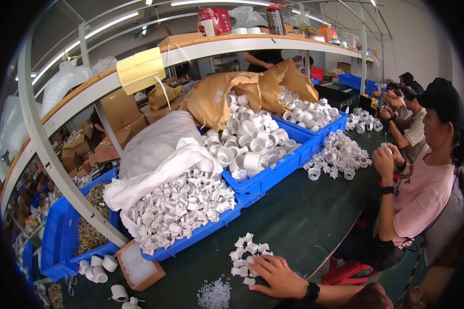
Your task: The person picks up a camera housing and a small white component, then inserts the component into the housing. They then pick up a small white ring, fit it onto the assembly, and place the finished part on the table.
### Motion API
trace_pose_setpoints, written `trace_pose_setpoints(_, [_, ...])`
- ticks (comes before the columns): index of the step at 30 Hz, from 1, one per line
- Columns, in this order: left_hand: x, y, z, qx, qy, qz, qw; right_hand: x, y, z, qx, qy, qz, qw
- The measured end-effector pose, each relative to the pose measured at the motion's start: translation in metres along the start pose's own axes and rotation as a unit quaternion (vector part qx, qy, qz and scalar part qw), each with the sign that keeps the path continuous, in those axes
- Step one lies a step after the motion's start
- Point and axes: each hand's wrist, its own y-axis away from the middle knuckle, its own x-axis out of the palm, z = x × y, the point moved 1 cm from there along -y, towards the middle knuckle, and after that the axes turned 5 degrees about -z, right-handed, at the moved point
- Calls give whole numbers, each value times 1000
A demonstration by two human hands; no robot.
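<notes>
While white pieces lie, long axes pointing variously, the spread right hand touches them, grip unclear, left hand unseen.

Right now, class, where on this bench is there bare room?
Widest: the dark tabletop between the blue bins and its right edge. Smaller: between the cardboard box and clear rings. Crowded: the white pieces by the right hand.
</notes>
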Motion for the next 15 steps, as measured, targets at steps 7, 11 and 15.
trace_pose_setpoints(7, [0,0,-1,-3,-6,-4,1000,2,-1,-1,-4,-1,-3,1000])
trace_pose_setpoints(11, [0,0,-1,-4,-4,-2,1000,-1,-1,2,-11,19,-13,1000])
trace_pose_setpoints(15, [1,1,0,-4,-6,0,1000,-2,-2,1,-8,18,-10,1000])
